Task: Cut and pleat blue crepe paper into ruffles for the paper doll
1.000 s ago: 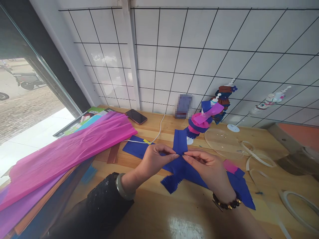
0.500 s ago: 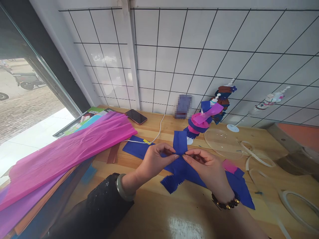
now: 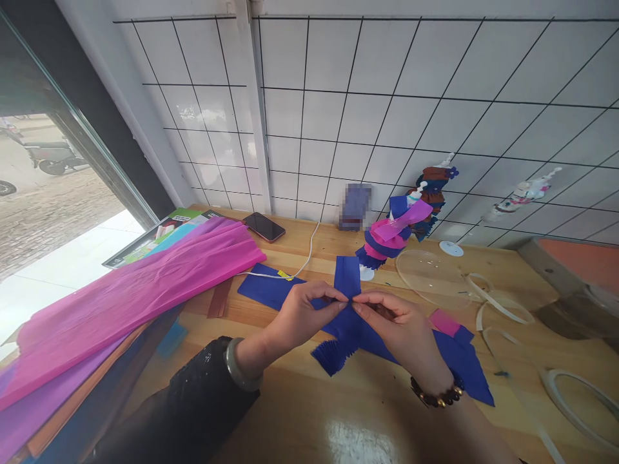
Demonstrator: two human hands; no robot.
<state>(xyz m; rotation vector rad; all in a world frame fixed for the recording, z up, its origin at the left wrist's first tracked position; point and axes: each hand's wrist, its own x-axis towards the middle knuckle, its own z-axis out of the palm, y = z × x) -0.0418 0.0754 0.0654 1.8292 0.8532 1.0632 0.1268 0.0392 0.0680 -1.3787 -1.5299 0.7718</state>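
Note:
A narrow strip of dark blue crepe paper (image 3: 347,274) is pinched between both my hands over the middle of the table. My left hand (image 3: 309,308) grips its left edge between thumb and forefinger. From the other side, my right hand (image 3: 399,322) pinches it the same way, the fingertips almost meeting. Below them the strip ends in a finely pleated, fanned part (image 3: 333,356). Under my hands lies a larger blue crepe paper sheet (image 3: 464,364), partly hidden by them.
Pink crepe paper (image 3: 145,290) tops a pile of coloured sheets at left. A phone (image 3: 264,227) and white cable (image 3: 312,248) lie behind. Small figures in paper dresses (image 3: 387,238) stand against the tiled wall. White strip coils (image 3: 580,393) and a clear disc (image 3: 430,277) are at right.
My fingertips have drawn closer together on the blue strip. Its upper end has narrowed slightly and shifted a little to the left.

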